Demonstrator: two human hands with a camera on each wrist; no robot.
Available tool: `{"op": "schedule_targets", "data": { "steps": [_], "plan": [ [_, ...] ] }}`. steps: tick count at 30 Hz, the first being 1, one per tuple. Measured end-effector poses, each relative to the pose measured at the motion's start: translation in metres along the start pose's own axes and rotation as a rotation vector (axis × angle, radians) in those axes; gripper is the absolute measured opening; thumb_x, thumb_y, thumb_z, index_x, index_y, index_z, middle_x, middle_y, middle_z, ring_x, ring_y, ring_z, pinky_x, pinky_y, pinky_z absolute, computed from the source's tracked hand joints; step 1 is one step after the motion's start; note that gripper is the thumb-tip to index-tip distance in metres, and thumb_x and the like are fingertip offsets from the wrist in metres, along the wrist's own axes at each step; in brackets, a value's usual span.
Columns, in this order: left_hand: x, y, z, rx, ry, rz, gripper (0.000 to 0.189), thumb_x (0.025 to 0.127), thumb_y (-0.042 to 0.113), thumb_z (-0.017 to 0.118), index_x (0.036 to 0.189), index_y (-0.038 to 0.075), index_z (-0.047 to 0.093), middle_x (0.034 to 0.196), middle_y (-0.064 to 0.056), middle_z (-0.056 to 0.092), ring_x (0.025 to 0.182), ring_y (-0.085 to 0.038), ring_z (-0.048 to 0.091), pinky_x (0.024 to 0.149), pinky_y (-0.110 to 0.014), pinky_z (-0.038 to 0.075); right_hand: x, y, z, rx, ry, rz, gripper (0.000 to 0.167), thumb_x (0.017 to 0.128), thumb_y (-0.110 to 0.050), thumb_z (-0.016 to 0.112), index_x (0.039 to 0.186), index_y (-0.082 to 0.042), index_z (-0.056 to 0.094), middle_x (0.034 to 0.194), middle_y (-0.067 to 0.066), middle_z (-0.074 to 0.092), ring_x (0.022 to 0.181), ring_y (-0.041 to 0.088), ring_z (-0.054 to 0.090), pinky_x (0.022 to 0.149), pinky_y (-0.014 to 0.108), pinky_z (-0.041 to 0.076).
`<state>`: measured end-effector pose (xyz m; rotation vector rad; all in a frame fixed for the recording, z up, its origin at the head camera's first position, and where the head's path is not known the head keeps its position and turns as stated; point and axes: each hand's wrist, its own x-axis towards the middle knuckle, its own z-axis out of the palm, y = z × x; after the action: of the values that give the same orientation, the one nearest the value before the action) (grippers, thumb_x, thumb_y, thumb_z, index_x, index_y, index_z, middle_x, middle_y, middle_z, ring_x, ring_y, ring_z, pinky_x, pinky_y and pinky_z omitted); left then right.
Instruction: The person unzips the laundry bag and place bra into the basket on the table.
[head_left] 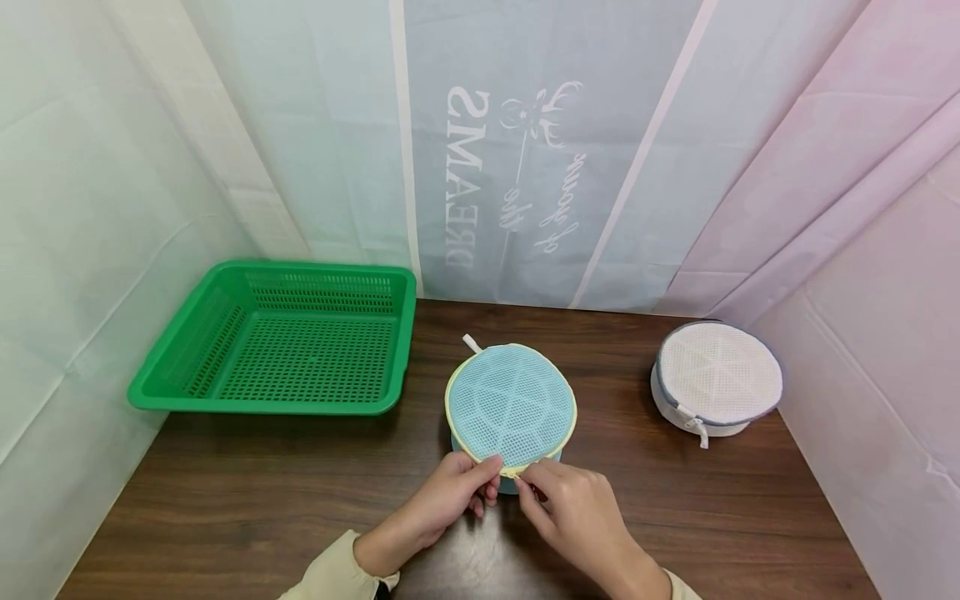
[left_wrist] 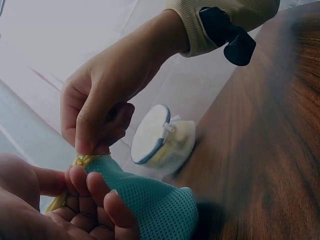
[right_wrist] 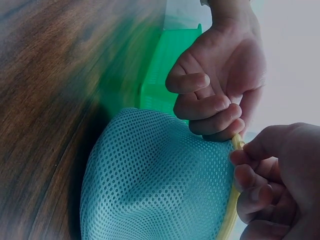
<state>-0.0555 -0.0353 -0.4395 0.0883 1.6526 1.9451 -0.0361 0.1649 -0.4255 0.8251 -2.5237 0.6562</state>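
Observation:
A round blue mesh laundry bag [head_left: 512, 404] with yellow edging stands on the table in the middle of the head view. My left hand [head_left: 457, 492] pinches its front rim, thumb on top and fingers below. Just to the right, my right hand [head_left: 573, 508] pinches the yellow edge at the zipper [head_left: 512, 475]; whether it has the pull itself is hidden by the fingertips. In the left wrist view the right hand [left_wrist: 107, 100] grips the yellow edge above the left fingers [left_wrist: 82, 200]. The bag's mesh side [right_wrist: 160, 175] looks dented in the right wrist view.
A green plastic basket [head_left: 401, 350] with a perforated floor stands at the left back. On the right sits a white round mesh bag [head_left: 720, 375] with grey-blue edging and a zipper pull at its front. Fabric curtains [head_left: 337, 125] enclose the wooden table [head_left: 300, 483] at the back and sides.

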Motion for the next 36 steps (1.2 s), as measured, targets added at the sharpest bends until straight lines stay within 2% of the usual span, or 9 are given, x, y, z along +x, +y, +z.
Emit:
{"op": "schedule_targets", "data": {
  "steps": [10, 18, 25, 36],
  "plan": [
    [0.0004, 0.0008, 0.0004, 0.023, -0.003, -0.002, 0.037, 0.107, 0.024, 0.053, 0.080, 0.000, 0.061, 0.069, 0.002, 0.056, 0.065, -0.010, 0.050, 0.056, -0.019, 0.045, -0.0003, 0.0002, -0.0011, -0.012, 0.018, -0.003, 0.029, 0.079, -0.012, 0.076, 0.069, -0.026, 0.054, 0.066, -0.020, 0.040, 0.057, -0.009, 0.030, 0.049, 0.008, 0.026],
    [-0.0001, 0.0000, 0.0006, 0.033, -0.012, 0.000, 0.036, 0.107, 0.023, 0.053, 0.079, 0.004, 0.061, 0.067, 0.002, 0.056, 0.064, -0.009, 0.049, 0.055, -0.019, 0.045, -0.0024, 0.0018, -0.0011, -0.020, 0.008, 0.014, 0.031, 0.079, -0.012, 0.077, 0.069, -0.027, 0.052, 0.065, -0.020, 0.039, 0.057, -0.010, 0.030, 0.049, 0.008, 0.025],
    [0.0002, 0.0006, 0.0011, 0.045, -0.011, 0.001, 0.036, 0.107, 0.023, 0.053, 0.079, 0.003, 0.062, 0.067, 0.002, 0.056, 0.064, -0.009, 0.049, 0.055, -0.019, 0.044, -0.0028, 0.0033, -0.0029, -0.032, 0.015, 0.008, 0.032, 0.079, -0.012, 0.077, 0.068, -0.027, 0.050, 0.064, -0.018, 0.039, 0.057, -0.010, 0.028, 0.049, 0.008, 0.024],
    [-0.0004, 0.0012, 0.0009, 0.057, -0.012, 0.002, 0.037, 0.107, 0.023, 0.053, 0.078, 0.003, 0.061, 0.067, 0.002, 0.056, 0.065, -0.010, 0.050, 0.055, -0.020, 0.045, -0.0047, 0.0076, -0.0065, -0.064, 0.013, 0.044, 0.032, 0.078, -0.013, 0.076, 0.067, -0.030, 0.050, 0.064, -0.021, 0.035, 0.056, -0.009, 0.028, 0.048, 0.009, 0.022]
  ]
}}
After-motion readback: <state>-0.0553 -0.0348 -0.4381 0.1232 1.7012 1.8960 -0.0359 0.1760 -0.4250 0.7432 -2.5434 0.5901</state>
